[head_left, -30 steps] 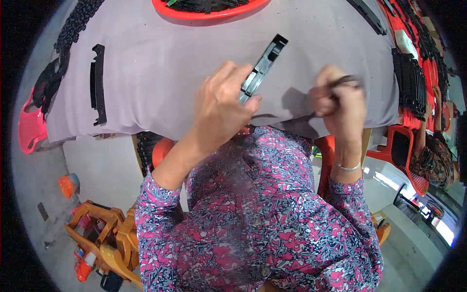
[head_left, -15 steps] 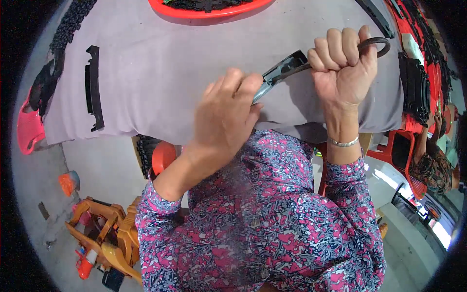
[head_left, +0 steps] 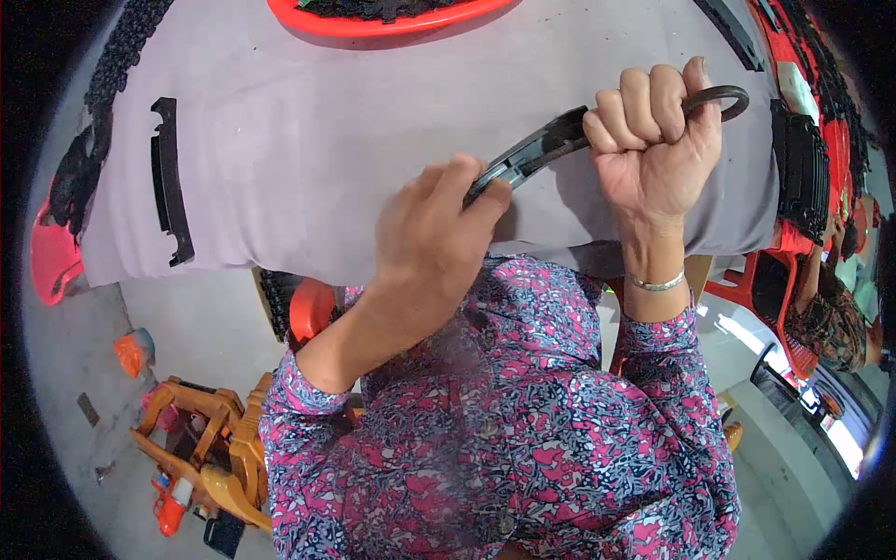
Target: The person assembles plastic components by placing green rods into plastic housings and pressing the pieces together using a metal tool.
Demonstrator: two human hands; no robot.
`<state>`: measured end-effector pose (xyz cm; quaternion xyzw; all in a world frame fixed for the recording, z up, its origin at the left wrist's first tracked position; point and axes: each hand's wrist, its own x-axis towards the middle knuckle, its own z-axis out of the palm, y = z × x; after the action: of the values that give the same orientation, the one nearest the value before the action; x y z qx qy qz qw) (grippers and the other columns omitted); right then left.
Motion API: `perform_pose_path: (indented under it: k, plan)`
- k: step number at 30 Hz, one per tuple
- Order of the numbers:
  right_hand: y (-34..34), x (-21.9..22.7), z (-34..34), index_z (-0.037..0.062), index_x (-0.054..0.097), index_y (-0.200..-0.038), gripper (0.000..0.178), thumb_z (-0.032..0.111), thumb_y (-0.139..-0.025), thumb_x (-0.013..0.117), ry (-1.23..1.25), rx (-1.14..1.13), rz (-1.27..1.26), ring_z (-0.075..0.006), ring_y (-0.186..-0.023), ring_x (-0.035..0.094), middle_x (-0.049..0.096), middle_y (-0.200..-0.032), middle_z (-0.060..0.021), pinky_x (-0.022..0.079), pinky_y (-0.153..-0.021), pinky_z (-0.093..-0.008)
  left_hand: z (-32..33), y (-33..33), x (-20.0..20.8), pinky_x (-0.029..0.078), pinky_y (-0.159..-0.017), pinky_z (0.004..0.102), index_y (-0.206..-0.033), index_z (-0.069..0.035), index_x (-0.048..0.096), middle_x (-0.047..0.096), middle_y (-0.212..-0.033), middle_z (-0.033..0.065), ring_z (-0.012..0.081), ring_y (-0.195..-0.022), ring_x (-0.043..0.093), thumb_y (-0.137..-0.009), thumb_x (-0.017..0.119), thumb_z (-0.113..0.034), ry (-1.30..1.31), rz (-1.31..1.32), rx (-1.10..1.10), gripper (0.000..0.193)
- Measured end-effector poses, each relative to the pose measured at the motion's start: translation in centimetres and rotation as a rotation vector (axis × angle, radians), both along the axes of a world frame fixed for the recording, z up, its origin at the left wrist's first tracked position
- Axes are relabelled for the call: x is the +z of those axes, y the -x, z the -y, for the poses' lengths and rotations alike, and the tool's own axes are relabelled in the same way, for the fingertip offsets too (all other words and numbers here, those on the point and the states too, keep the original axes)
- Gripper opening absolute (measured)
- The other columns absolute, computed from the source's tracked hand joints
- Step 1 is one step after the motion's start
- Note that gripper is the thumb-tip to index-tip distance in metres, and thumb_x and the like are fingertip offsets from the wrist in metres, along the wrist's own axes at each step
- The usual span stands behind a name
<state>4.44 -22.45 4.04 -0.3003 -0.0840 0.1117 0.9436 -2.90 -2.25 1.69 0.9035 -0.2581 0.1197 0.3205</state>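
Note:
My left hand (head_left: pixel 431 229) is closed round the near end of a long, narrow black plastic strip (head_left: pixel 534 157), which slants up to the right with a shiny, channel-like face showing. In my right hand (head_left: pixel 655 140) is a dark tool with a looped handle (head_left: pixel 739 91). The fingers wrap round it and the loop sticks out past the thumb. Beside that fist lies the strip's far end. The tool's working end cannot be made out against the strip. Both hands are held over the grey cloth (head_left: pixel 317 168) of the table.
A similar black strip (head_left: pixel 170 182) lies at the left. At the right edge several black strips (head_left: pixel 800 173) are stacked. A red basin (head_left: pixel 401 30) of black pieces stands at the far side. Black material and a pink basket (head_left: pixel 51 257) are at the left edge. Another person (head_left: pixel 831 322) sits at the right.
The strip's far end has come closer to my right fist, hiding the tool's shaft that showed between them. My right hand has shifted slightly left and nearer.

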Motion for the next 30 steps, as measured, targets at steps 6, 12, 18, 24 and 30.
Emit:
perform_pose_path:
  k: [6, 12, 18, 24, 30]
  plan:
    - [0.0, -0.4, 0.4, 0.0149, 0.029, -0.058, 0.056, 0.046, -0.105, 0.03, -0.038, 0.022, 0.0, -0.0102, -0.05, 0.017, 0.021, -0.054, 0.0036, 0.014, -0.046, -0.0284, 0.1, 0.0, -0.2, 0.05, -0.066, 0.0391, -0.099, -0.005, 0.066, 0.055, -0.096, 0.0074, 0.0253, -0.085, 0.06, -0.074, 0.066, -0.007, 0.0, 0.003, -0.011, 0.025]
    - [0.2, 0.0, 0.4, 0.0151, 0.03, -0.058, 0.056, 0.048, -0.104, 0.03, -0.077, 0.013, -0.023, -0.0101, -0.05, 0.016, 0.022, -0.054, 0.0037, 0.014, -0.045, -0.0283, 0.1, 0.0, 0.0, 0.051, -0.068, 0.0383, -0.099, -0.004, 0.066, 0.055, -0.099, 0.0078, 0.0253, -0.086, 0.06, -0.073, 0.066, -0.008, -0.024, 0.002, -0.019, 0.026]
    - [0.2, -0.4, 0.4, 0.0148, 0.03, -0.06, 0.055, 0.045, -0.105, 0.032, -0.073, 0.06, 0.047, -0.0101, -0.051, 0.017, 0.023, -0.056, 0.0038, 0.016, -0.047, -0.0282, 0.0, 0.3, 0.2, 0.051, -0.07, 0.0388, -0.1, -0.004, 0.066, 0.055, -0.1, 0.0082, 0.0255, -0.087, 0.059, -0.074, 0.066, -0.008, -0.033, -0.014, -0.022, 0.026]
    - [0.3, -0.7, 0.0, 0.0155, 0.029, -0.06, 0.055, 0.047, -0.104, 0.032, -0.045, 0.057, 0.041, -0.01, -0.051, 0.017, 0.023, -0.055, 0.004, 0.015, -0.046, -0.028, 0.0, 0.2, 0.6, 0.05, -0.074, 0.0384, -0.1, -0.002, 0.065, 0.054, -0.099, 0.0088, 0.0258, -0.089, 0.059, -0.075, 0.065, -0.007, -0.022, -0.022, -0.045, 0.026]
    - [0.3, -0.9, 0.4, 0.016, 0.027, -0.059, 0.057, 0.052, -0.103, 0.031, -0.081, 0.027, -0.043, -0.0099, -0.049, 0.015, 0.02, -0.054, 0.0043, 0.014, -0.045, -0.0278, -0.1, 0.3, 0.6, 0.05, -0.076, 0.0382, -0.101, -0.001, 0.065, 0.054, -0.098, 0.0085, 0.0257, -0.091, 0.058, -0.077, 0.064, -0.007, -0.01, -0.042, -0.06, 0.026]
